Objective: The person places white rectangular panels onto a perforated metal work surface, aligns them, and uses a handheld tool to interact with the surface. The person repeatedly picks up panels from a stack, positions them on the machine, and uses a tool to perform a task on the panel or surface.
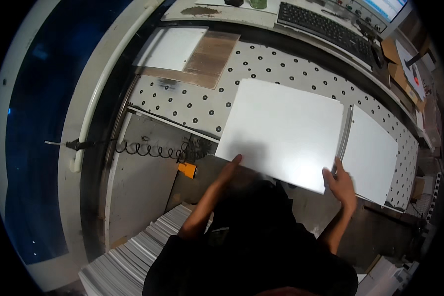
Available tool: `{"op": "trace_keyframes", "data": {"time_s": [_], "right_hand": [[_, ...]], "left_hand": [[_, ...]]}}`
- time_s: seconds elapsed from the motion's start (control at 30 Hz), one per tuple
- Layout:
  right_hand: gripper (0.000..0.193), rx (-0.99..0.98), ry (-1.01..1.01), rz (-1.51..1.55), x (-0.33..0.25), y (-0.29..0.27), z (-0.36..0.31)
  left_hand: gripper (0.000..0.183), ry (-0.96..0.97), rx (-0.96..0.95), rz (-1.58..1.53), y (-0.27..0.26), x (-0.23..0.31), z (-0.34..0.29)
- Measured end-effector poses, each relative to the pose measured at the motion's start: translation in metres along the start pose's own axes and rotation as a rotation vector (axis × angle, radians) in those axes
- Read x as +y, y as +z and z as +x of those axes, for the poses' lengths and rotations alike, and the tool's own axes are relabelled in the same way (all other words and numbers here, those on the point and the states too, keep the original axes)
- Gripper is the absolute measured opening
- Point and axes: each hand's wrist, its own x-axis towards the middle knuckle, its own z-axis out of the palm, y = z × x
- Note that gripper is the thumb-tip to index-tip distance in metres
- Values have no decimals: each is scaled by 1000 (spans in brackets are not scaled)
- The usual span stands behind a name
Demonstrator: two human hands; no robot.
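Note:
A large white rectangular panel (281,133) lies across the front of the dotted table, its near edge reaching past the table toward my body. At its near left edge, my left hand (230,168) has the thumb on top and the fingers hidden underneath. My right hand (341,185) grips the near right corner, thumb and fingers curled around the edge. Thin edges showing at the panel's far right suggest another sheet beneath it. Just to the right sits a second white panel (371,153), with a narrow grey strip (347,130) along its left side.
A smaller white sheet (170,47) rests on a brown board (212,59) at the far left. Behind the table are a black keyboard (325,34) and a cardboard box (404,74). A coiled black hose (150,150) and orange tool (187,170) hang at left, above stacked panels (133,256).

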Motion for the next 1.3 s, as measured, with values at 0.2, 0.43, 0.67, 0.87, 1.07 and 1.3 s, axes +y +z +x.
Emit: {"op": "trace_keyframes", "data": {"time_s": [0.2,0.43,0.67,0.87,1.07,1.3], "right_hand": [[42,393,-349,377,-79,-54,25],[53,66,-680,-214,-178,26,87],[56,-87,-730,-159,-265,82,89],[52,91,-675,-201,-304,129,118],[46,208,-612,-182,-326,161,126],[38,344,-581,-159,-335,177,123]], "left_hand": [[28,692,369,1017,-114,34,-51],[68,1534,1815,994,-141,148,-195],[96,1511,1968,1023,-220,232,-245],[70,1784,1539,710,-251,284,-228],[61,2002,760,986,-232,291,-167],[44,1133,138,1268,-162,266,-80]]}}
